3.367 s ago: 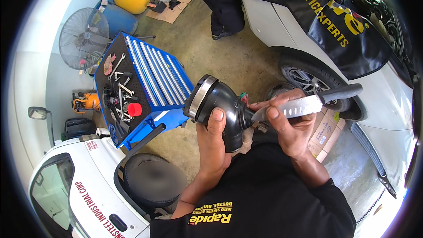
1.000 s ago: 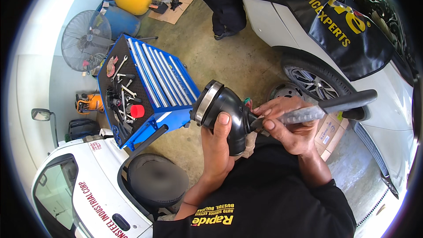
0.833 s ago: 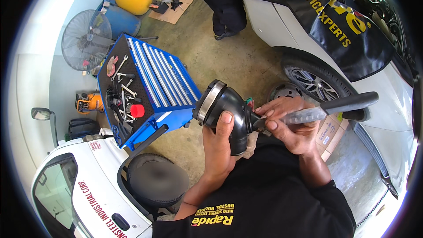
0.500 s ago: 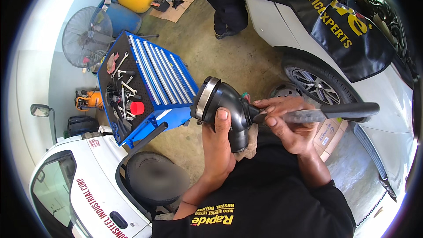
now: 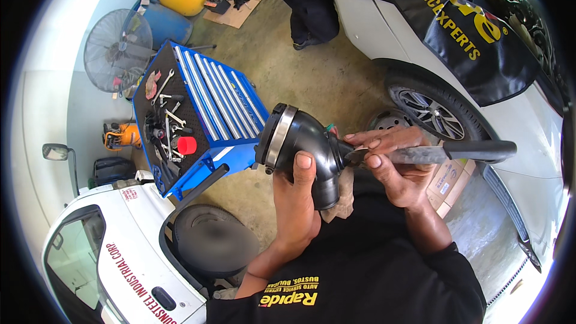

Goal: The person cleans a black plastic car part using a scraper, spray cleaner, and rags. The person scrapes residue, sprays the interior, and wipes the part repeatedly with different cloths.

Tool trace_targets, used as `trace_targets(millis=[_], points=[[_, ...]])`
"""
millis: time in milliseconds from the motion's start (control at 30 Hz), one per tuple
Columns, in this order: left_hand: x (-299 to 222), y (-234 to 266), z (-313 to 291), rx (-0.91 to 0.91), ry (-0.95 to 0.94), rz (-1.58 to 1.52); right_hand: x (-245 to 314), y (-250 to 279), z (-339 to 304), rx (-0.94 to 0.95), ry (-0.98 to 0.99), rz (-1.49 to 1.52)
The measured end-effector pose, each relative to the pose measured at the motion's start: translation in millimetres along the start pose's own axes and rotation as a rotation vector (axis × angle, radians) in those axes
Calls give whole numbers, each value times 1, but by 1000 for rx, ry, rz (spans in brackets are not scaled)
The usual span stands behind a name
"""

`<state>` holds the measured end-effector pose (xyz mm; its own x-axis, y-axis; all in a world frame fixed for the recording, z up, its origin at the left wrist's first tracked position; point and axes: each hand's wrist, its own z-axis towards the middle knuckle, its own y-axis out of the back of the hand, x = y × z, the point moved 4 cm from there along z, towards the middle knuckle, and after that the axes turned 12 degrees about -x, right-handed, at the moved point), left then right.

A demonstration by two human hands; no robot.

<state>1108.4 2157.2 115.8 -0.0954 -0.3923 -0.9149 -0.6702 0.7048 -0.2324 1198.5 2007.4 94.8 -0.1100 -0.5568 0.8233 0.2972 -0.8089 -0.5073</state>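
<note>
My left hand (image 5: 294,201) is wrapped round a black rubber elbow hose (image 5: 309,135), its thumb lying along the near side. A silver band clamp (image 5: 279,138) circles the hose's wide left end. Beneath the elbow, a crumpled tan rag (image 5: 343,205) shows beside the lower opening. My right hand (image 5: 396,174) grips a knife (image 5: 417,155) by its blade, between thumb and fingers, with the black handle pointing right. The blade's tip meets the small side spout of the hose; the exact contact is partly hidden by my fingers.
A blue tool cart (image 5: 231,102) with wrenches and a red cap (image 5: 186,146) on top stands ahead left. To the right is a white car (image 5: 384,30) under a black fender cover (image 5: 480,54). Another person's legs (image 5: 309,6) are ahead. A white truck door (image 5: 120,258) is near left.
The hose has turned slightly in my left hand, its clamped end shifting left and showing more of the dark rim beyond the clamp. The knife stays at the spout, nearly unmoved.
</note>
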Motion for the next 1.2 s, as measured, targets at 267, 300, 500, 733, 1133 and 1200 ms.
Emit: trace_targets(millis=[267,300,500,733,1133,1200], points=[[-4,-4,-1,-18,39,-78,0,1,2,7,68,-2],[-5,-6,0,-33,55,-127,0,1,2,28,70,-35],[-2,-5,-1,-10,66,-106,2,4,0,24,142,-120],[-2,-6,0,-2,23,-25,1,2,2,-28,163,-114],[-1,-2,0,-1,60,-17,1,8,3,24,76,-47],[-1,-1,0,1,64,-21,1,5,1,4,63,-46]])
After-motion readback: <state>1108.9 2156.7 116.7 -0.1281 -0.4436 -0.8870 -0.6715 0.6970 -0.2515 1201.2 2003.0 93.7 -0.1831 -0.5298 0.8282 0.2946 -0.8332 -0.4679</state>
